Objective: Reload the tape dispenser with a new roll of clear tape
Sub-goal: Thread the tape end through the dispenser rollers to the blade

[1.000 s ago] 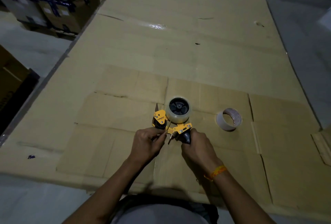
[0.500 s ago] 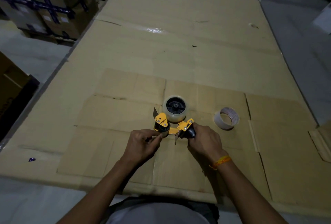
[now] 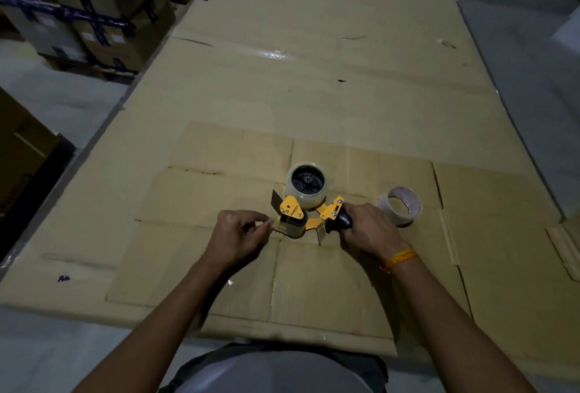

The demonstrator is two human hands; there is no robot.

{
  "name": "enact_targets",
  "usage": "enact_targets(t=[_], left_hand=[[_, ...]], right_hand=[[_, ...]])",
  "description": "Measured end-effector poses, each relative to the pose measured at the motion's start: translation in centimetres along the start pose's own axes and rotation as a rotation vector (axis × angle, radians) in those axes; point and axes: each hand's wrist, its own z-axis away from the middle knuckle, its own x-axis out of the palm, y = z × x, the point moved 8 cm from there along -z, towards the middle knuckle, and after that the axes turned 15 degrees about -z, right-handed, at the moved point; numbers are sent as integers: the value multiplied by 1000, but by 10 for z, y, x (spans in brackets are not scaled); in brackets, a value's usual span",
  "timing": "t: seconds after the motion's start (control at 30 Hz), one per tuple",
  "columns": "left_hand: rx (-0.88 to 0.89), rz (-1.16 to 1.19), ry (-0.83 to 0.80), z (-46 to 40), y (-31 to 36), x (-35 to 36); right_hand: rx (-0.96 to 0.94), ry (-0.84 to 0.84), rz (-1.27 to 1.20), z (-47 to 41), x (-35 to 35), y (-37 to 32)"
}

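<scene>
Left hand (image 3: pixel 238 234) now drawn leftward off yellow dispenser (image 3: pixel 309 210), clear roll (image 3: pixel 307 183) mounted.

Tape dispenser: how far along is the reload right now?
Done: a clear roll sits on the tape dispenser hub; the spent core lies aside on the cardboard. In hand: right hand grips the handle, left hand pinches at the tape end by the front roller. Left: finishing the threading to the blade, which isn't clearly visible.
</scene>
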Motion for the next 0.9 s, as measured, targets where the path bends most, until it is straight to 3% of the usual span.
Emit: enact_targets(t=[0.33, 0.57, 0.7, 0.9], left_hand=[[-49, -7, -65, -28, -18, 2], [-2, -40, -74, -39, -24, 7], [10, -56, -71, -38, -29, 7], [27, -77, -26, -34, -28, 4]], right_hand=[[-95, -48, 172, -12, -3, 2], [-288, 14, 141, -2, -5, -10], [-414, 9, -12, 2, -12, -21], [-517, -33, 47, 5, 1, -31]])
